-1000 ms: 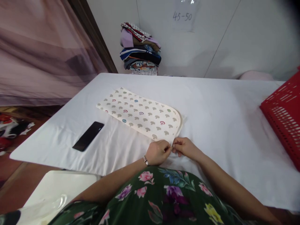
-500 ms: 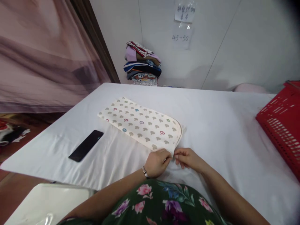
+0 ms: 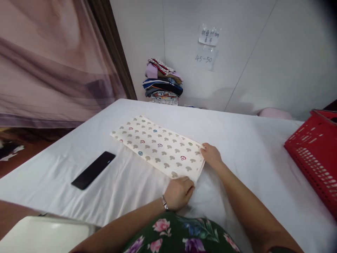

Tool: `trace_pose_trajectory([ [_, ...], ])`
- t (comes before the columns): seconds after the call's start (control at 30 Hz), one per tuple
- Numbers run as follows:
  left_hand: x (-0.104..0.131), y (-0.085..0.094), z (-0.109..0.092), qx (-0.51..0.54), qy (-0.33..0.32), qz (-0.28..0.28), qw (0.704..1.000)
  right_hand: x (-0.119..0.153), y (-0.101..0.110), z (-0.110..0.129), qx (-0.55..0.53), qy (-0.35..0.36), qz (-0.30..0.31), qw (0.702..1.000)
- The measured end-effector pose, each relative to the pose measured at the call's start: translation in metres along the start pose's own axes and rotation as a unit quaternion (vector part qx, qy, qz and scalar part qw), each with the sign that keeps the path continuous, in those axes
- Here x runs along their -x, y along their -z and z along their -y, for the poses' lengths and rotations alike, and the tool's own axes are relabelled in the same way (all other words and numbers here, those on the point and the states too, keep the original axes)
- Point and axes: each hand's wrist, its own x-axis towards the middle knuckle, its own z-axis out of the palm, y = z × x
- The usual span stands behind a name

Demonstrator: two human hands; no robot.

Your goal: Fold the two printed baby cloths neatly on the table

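A folded cream cloth (image 3: 160,147) printed with small mushrooms lies flat on the white-covered table (image 3: 244,151), slanting from upper left to lower right. My left hand (image 3: 180,191), with a metal band at the wrist, is closed on the cloth's near right corner. At the far right corner, my right hand (image 3: 211,154) pinches the edge between thumb and fingers. Between the two hands the short right edge runs nearly straight. Parts of my fingertips are hidden by the cloth and by the hands themselves.
A black phone (image 3: 93,170) lies left of the cloth. At the right edge of the table stands a red plastic basket (image 3: 313,147). A stack of folded fabrics (image 3: 163,84) rises by the wall behind the table. A pinkish curtain (image 3: 52,70) hangs at the left.
My right hand has moved from the near corner, beside my left hand, up to the far right corner and gripped it. The cloth's curved right end is now straighter. The view has tilted slightly up.
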Motion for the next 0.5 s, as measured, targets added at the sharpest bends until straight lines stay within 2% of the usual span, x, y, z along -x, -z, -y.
trace_pose_trajectory([
  [0.07, -0.001, 0.005, 0.002, -0.02, -0.013, -0.038, 0.999, -0.006, -0.001, -0.005, 0.007, -0.017, 0.008, 1.0],
  [0.2, -0.007, 0.01, 0.007, -0.038, -0.009, -0.113, 0.993, -0.003, -0.004, -0.017, 0.017, 0.005, 0.017, 1.0],
  [0.3, -0.009, 0.001, 0.012, -0.077, 0.0, -0.11, 0.991, 0.004, -0.003, -0.019, 0.02, 0.027, -0.001, 0.999],
  [0.37, -0.007, -0.009, 0.016, -0.112, -0.009, -0.089, 0.99, 0.008, -0.002, -0.011, 0.025, 0.076, -0.063, 0.995],
  [0.43, -0.004, -0.016, 0.019, -0.14, -0.023, -0.08, 0.987, 0.013, -0.002, 0.005, -0.008, 0.176, -0.134, 0.975],
  [0.5, -0.002, -0.02, 0.02, -0.16, -0.026, -0.085, 0.983, 0.018, -0.005, 0.023, -0.056, 0.29, -0.147, 0.944],
])
